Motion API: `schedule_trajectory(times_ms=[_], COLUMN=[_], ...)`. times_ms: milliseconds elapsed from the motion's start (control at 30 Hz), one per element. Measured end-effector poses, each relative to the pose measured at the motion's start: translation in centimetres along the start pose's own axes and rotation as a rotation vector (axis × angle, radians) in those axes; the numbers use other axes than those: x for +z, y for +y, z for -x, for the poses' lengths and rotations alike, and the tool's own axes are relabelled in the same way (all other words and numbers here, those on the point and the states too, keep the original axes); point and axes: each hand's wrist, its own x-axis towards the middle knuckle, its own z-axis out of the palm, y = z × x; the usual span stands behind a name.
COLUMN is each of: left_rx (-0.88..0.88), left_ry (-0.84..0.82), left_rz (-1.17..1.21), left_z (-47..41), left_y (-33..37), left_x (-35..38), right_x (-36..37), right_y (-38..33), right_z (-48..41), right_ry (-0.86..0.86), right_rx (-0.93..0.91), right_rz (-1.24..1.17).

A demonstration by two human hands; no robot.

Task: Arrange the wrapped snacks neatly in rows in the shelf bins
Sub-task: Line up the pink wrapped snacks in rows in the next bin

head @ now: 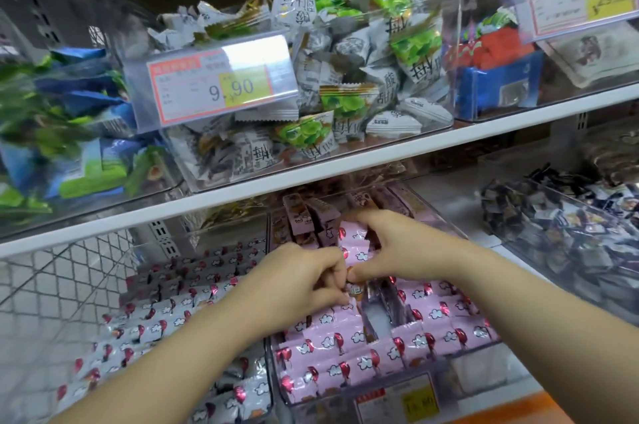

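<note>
Bare forearms (193,354) lead to left hand (304,280) and right hand (397,243), fingers (328,276) apparently clamped on pink snacks (342,325).

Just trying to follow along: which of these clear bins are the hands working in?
The lower-shelf bin holding pink snacks, between the white-wrapped rows and the dark heap. The left hand and right hand both reach into it.
</note>
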Motion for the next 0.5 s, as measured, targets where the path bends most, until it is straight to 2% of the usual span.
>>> schedule_trajectory(times_ms=[100, 167, 233, 333, 500], left_rx=[-0.054, -0.109, -0.153, -0.162, -0.179], left_ry=[0.066, 0.17, 0.252, 0.201, 0.127], left_rz=[0.092, 0.149, 0.118, 0.023, 0.052], left_z=[0.6, 1.0, 1.3, 1.4, 1.5], left_y=[-0.3, -0.7, -0.9, -1.2, -1.9], left_x=[0.3, 0.3, 0.2, 0.4, 0.5], right_x=[1.5, 2.1, 2.6, 3.0, 3.5], right_y=[-0.3, -0.4, -0.4, 0.0, -0.1], right_z=[-0.6, -1.1, -1.4, -1.7, -1.8], right_ry=[-0.079, -0.144, -0.204, -0.263, -0.341], right_rx=[0.068, 0.09, 0.113, 0.216, 0.424], right_rz=[0.013, 0.021, 0.014, -0.076, -0.47])
